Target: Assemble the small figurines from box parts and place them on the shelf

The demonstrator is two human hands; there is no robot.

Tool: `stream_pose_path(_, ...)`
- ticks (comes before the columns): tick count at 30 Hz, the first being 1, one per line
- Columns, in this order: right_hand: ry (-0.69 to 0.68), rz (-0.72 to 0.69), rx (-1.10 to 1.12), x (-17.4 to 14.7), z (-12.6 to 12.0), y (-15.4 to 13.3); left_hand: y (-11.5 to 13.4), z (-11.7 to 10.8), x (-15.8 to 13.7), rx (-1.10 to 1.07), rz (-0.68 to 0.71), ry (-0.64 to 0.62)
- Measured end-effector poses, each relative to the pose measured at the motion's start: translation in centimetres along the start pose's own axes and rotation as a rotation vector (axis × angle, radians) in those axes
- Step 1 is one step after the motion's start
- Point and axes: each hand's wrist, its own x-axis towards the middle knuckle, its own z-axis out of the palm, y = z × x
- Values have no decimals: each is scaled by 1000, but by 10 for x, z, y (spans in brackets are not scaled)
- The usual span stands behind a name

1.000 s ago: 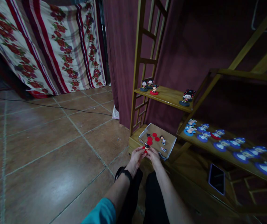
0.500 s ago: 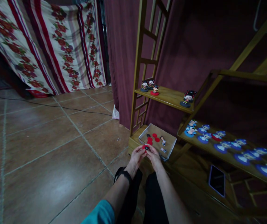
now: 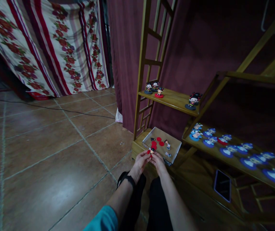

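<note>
Between my two hands, above the near edge of a shallow box, is a small black-haired figurine with red parts at its base. My left hand pinches it from the left, and my right hand grips it from the right; the fingers partly cover it. Inside the open cardboard box lie several red discs, a small dark piece and loose figurine parts. The left wrist wears a black band.
Several figurines stand on the upper shelf. More, mostly blue and white, fill the lower shelf at right. A phone lies on the bottom board. The wooden frame rises behind the box; a cable crosses the tiled floor.
Between my fingers the figurine has turned, so its pale face now shows above the red parts where mostly dark hair showed before. Both hands have stayed in about the same place.
</note>
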Motion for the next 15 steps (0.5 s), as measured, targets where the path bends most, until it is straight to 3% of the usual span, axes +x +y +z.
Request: stream_pose_path(15,2,5,-15,2,-2,2,-3,1,-1,6,62,-27)
